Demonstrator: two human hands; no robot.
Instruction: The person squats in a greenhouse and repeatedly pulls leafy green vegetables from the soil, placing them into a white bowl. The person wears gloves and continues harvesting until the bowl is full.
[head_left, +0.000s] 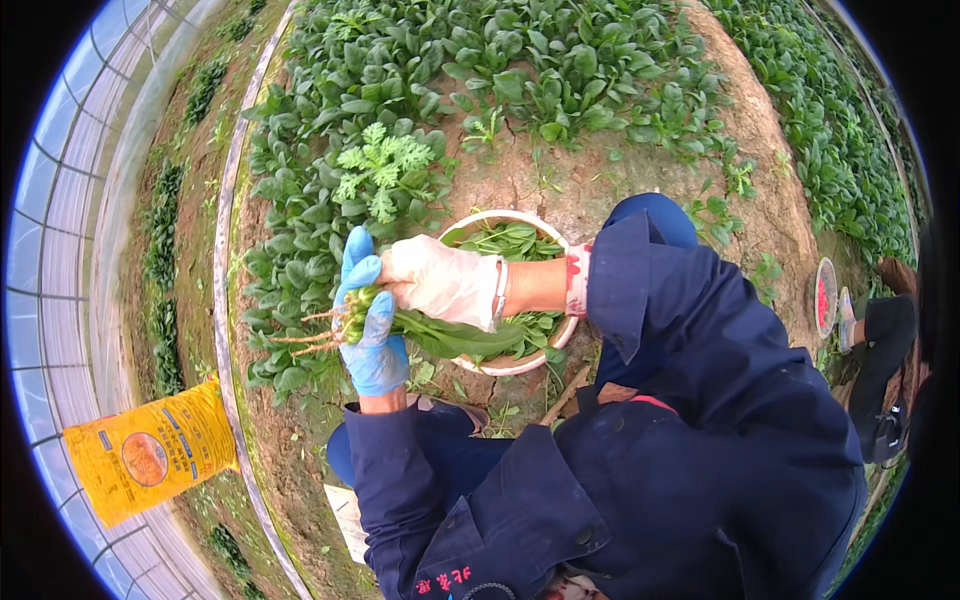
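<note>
My left hand, in a blue glove, is closed around a bunch of spinach. The pale roots stick out to the left, and the long green leaves trail right. Against the left fingers lies my right hand in a whitish glove, its fingertips hidden, so its grip is unclear. Beneath both hands stands a round pale basin with loose green leaves inside. The right forearm crosses over the basin.
Dense spinach plants grow ahead and left, with a lighter lobed-leaf plant among them. A yellow printed sack stands left beyond a pale border strip. To the right are another person and a bowl with red contents.
</note>
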